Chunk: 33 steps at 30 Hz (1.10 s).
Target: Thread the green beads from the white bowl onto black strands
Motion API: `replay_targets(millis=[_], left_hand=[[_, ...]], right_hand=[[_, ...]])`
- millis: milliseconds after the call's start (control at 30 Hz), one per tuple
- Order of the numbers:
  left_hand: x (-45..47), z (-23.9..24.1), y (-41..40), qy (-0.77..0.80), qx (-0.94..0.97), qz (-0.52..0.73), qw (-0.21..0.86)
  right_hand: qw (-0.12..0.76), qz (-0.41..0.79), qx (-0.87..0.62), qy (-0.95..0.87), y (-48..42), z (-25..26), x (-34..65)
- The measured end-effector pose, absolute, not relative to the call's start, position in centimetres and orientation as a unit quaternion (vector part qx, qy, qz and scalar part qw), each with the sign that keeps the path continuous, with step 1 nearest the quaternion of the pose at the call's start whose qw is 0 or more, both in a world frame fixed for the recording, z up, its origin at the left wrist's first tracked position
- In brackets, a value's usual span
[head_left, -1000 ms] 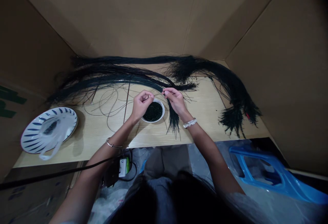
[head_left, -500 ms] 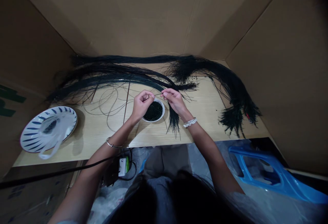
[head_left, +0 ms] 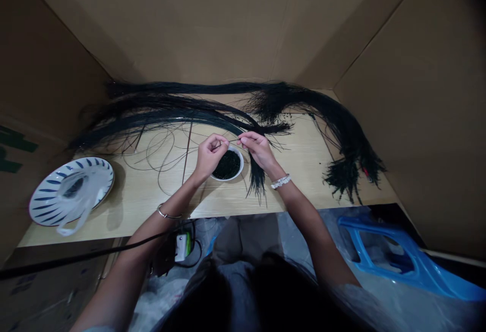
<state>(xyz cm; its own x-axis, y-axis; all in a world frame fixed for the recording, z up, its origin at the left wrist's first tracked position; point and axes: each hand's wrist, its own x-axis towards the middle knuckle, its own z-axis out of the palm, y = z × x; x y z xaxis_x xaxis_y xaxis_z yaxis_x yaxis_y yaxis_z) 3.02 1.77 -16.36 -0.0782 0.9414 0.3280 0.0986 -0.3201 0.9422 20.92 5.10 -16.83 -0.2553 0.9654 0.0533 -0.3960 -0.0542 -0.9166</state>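
Gripping a thin, dark, thread-like strand [head_left: 233, 140] between thumb and finger of the left hand [head_left: 210, 154], and pinching it likewise in the right hand [head_left: 260, 151]. Short length of it bare between the two hands, just above the far edge of a small, round, white bowl [head_left: 242, 168]. Inside the bowl, up near the rim, a mass of tiny, glossy, dark green-black grains [head_left: 228, 166], too small to identify.

Well to the left of the bowl, a wide, round, white plate [head_left: 47, 194] with dark blue strokes around its inside. On this plate, a crumpled, translucent, whitish plastic bag [head_left: 88, 195], drooping over the near edge at one loop; in or under the bag, cannot tell which, a small dark patch [head_left: 74, 188].

Just right of the bowl, the frayed end of a long, dark green fibre bundle [head_left: 257, 177], sweeping behind the bowl and away to the left. Farther behind the bowl, a long blackish bundle [head_left: 163, 101]; off to the right of the bowl, a thick, curved, black bundle [head_left: 334, 114] with bushy ends. All laid on a pale, wood-grained tabletop [head_left: 304, 170]. Upright beyond the bowl, a brown cardboard panel [head_left: 212, 28].
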Motion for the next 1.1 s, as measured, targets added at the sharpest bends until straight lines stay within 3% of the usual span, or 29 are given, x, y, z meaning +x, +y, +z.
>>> replay_targets(millis=[1100], left_hand=[[3.24, -16.82, 1.2, 0.462, 0.646, 0.545, 0.271]], right_hand=[[0.505, 0.553, -0.348, -0.564, 4.73, -17.12, 21.27]])
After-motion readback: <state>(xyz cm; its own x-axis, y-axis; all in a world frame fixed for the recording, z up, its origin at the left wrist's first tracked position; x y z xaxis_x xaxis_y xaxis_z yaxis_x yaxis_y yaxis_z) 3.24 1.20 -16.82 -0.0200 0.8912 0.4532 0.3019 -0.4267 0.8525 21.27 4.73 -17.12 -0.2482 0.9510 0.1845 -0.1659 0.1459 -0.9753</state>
